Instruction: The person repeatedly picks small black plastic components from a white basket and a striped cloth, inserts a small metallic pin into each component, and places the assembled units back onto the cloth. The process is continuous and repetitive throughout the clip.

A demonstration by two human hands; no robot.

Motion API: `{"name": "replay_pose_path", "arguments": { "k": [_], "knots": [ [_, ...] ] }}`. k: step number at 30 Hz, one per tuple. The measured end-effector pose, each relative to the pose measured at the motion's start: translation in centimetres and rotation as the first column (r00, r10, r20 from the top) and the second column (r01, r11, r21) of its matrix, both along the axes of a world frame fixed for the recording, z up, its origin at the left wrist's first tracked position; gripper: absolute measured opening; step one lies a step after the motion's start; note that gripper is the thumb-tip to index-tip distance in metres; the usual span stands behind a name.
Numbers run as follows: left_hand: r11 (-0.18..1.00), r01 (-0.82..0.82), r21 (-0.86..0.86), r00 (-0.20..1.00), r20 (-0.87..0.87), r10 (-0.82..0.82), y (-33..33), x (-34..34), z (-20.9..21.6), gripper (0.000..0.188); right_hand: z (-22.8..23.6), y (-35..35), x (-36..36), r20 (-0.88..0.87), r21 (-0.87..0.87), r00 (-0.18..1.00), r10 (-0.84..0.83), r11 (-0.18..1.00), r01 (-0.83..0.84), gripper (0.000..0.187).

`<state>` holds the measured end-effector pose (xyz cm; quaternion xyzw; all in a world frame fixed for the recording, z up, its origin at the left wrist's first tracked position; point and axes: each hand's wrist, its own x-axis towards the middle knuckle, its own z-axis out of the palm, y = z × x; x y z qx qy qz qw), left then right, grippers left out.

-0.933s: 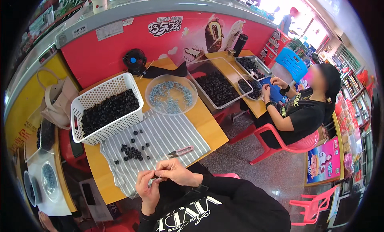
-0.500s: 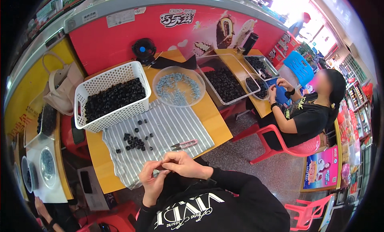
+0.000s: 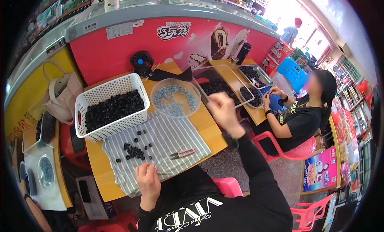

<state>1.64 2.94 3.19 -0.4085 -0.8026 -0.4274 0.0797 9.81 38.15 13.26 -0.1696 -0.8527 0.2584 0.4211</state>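
Note:
My right hand (image 3: 225,114) is stretched out to the near left edge of a clear plastic bin (image 3: 206,97) of small black parts. Its fingers are blurred, and what they hold does not show. Low at the cloth's front edge is my left hand (image 3: 148,184), its fingers curled inward; anything inside is hidden. Loose black ring-like parts (image 3: 136,151) lie on the grey striped cloth (image 3: 168,138). Pink-handled thread snips (image 3: 183,153) rest to their right. Behind the cloth stand a white perforated basket (image 3: 112,130) heaped with black parts and a round clear tub (image 3: 177,113) of small light-blue pieces.
A small black fan (image 3: 141,62) stands at the table's back by the red counter wall. At right, a co-worker (image 3: 304,116) in black sits on a pink chair (image 3: 298,149). Another person's arm (image 3: 34,210) shows at lower left, beside a second table. A pink stool (image 3: 227,186) is nearby.
My hands were together in front of the cloth and are now apart. The right has swung forward and right to the clear bin; the left has stayed low by the cloth.

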Motion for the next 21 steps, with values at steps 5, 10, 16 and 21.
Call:
{"name": "replay_pose_path", "arguments": {
  "k": [5,10,16,21],
  "knots": [
    [0.983,-0.035,-0.183,0.99,-0.139,0.009,1.5,-0.5,0.9,0.03,-6.5,-11.8,-1.4,0.301,0.128,0.853,0.427,0.868,-0.48,0.015],
    [0.986,-0.046,-0.161,0.99,-0.142,0.023,1.4,-1.4,0.6,0.027,-8.1,-16.2,-1.8,0.421,0.315,0.816,0.396,0.78,-0.541,0.009],
    [0.982,-0.107,-0.154,0.984,-0.155,0.083,2.5,-2.5,0.0,0.024,-9.8,-15.9,-2.2,0.372,0.263,0.855,0.363,0.841,-0.472,0.01],
    [0.989,-0.112,-0.095,0.988,-0.112,0.102,1.3,-2.0,-0.1,0.019,-9.3,-14.9,-1.7,0.333,0.131,0.875,0.35,0.902,-0.411,0.018]
  ]
}}
